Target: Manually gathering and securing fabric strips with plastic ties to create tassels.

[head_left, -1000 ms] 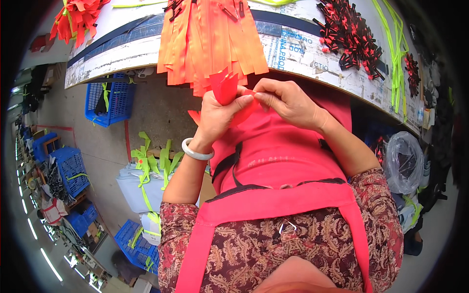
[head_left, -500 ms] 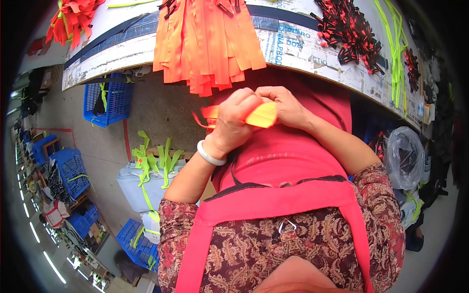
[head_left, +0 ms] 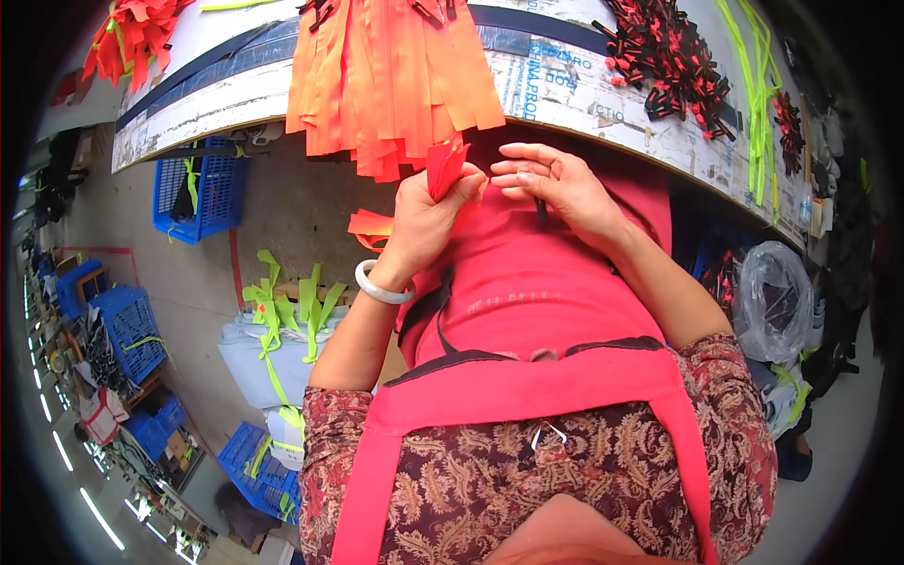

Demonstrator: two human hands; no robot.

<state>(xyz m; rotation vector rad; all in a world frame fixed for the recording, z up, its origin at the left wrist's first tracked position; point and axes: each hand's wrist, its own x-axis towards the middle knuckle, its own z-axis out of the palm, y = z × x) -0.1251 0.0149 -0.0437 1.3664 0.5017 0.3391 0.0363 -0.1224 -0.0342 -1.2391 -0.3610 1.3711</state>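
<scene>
**Hands at the table edge, a red strip pinched in the left**

Both my hands are up in front of my chest, just under the rim of the table (head_left: 603, 104). My left hand (head_left: 426, 218) is closed around a small red strip (head_left: 445, 166), gripping its lower end so the rest stands up past my thumb, almost touching the fringe above. My right hand (head_left: 556, 184) is empty and loose, fingers (head_left: 516, 169) half curled and pointing toward the left hand, close to the strip but not on it. A white bangle (head_left: 379, 286) sits on my left wrist.

A thick bunch of orange strips (head_left: 391, 75) lies over the table edge and hangs down right above my left hand. One more orange piece (head_left: 370, 226) shows just behind my left wrist. Farther right on the table is a heap of black and red clips (head_left: 670, 58), and beyond it some thin lime cords (head_left: 749, 80). Down on the floor to my left stand a blue basket (head_left: 193, 193) and a pile of lime straps (head_left: 287, 311). My red apron (head_left: 527, 311) fills the space below my hands.
</scene>
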